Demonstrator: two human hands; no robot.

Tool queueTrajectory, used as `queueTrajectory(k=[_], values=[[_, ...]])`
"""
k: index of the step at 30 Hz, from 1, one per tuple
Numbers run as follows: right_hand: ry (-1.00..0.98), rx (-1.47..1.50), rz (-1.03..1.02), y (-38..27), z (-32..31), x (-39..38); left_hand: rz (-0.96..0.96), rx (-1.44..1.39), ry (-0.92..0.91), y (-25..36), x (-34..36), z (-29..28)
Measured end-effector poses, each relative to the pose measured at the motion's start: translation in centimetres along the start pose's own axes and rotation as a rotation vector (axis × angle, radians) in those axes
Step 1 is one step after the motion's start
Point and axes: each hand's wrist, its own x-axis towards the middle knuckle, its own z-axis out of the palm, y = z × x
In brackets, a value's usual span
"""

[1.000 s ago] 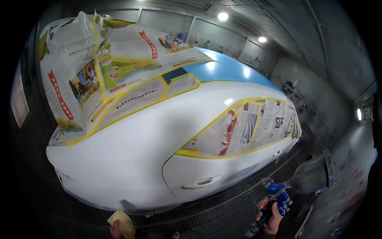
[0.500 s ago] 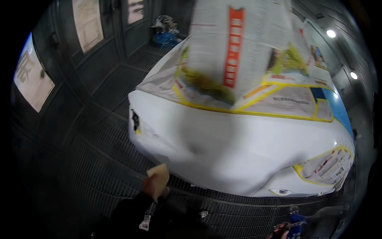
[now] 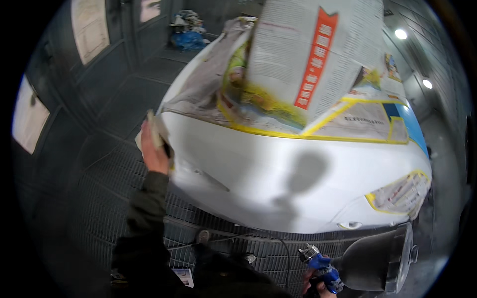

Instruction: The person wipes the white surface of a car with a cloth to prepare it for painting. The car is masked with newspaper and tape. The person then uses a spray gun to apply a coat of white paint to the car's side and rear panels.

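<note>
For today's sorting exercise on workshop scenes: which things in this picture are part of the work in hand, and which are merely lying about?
In the work:
left hand pressing a folded wiping cloth to the white car body
right hand holding a blue spray gun
newspaper masking edged with yellow tape

Lying about:
blue bundle by the far wall
papers on the wall panels
ceiling lights

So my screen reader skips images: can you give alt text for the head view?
A person's left hand presses a pale cloth against a white car body masked with newspaper and yellow tape, while the right hand holds a blue spray gun.
</note>
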Motion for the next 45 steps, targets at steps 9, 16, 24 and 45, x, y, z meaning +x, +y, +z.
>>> queueTrajectory(k=[9,16,24,45], values=[[0.091,-0.007,0.021,2.5,-6.0,-2.0,0.744,0.090,-0.722,20.1,-9.2,14.3],[0.555,0.181,-0.359,-3.1,-12.7,-0.8,0.998,0.050,-0.726,30.7,-11.2,19.1],[0.668,0.388,-0.526,-6.8,-26.9,0.0,1.000,0.144,-0.772,40.5,-12.0,26.2],[0.678,0.445,-0.360,5.5,-43.3,1.7,1.603,-0.146,-0.723,83.3,-12.7,55.8]])
